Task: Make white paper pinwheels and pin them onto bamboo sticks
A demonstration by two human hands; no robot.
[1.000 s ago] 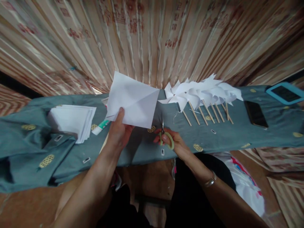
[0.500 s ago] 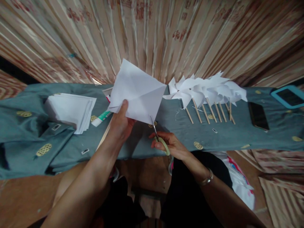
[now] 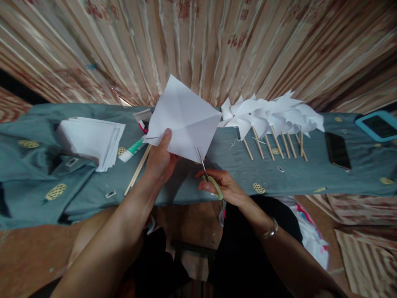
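My left hand [image 3: 162, 158] pinches a square sheet of white paper [image 3: 186, 116] near its lower left edge, thumb on top. Creases cross the sheet, and a slit shows at its left corner. In my right hand [image 3: 221, 185] is a pair of scissors [image 3: 213, 184] with pale green handles. Their blades stand slightly apart at the sheet's bottom corner, with the tips over the paper. Fingers of my left hand under the sheet are hidden.
Paper pinwheels [image 3: 269, 116] on wooden sticks lie in a row at right, beside a black phone [image 3: 338, 150] and a blue-framed device [image 3: 379, 126]. At left are a paper stack [image 3: 89, 138], a green-and-white tube [image 3: 132, 150] and thin sticks [image 3: 138, 170] on the green cloth [image 3: 242, 165].
The sheet and my left hand have shifted slightly right. The scissor blades now appear a little more apart over the bottom corner, and more of the loose sticks shows.
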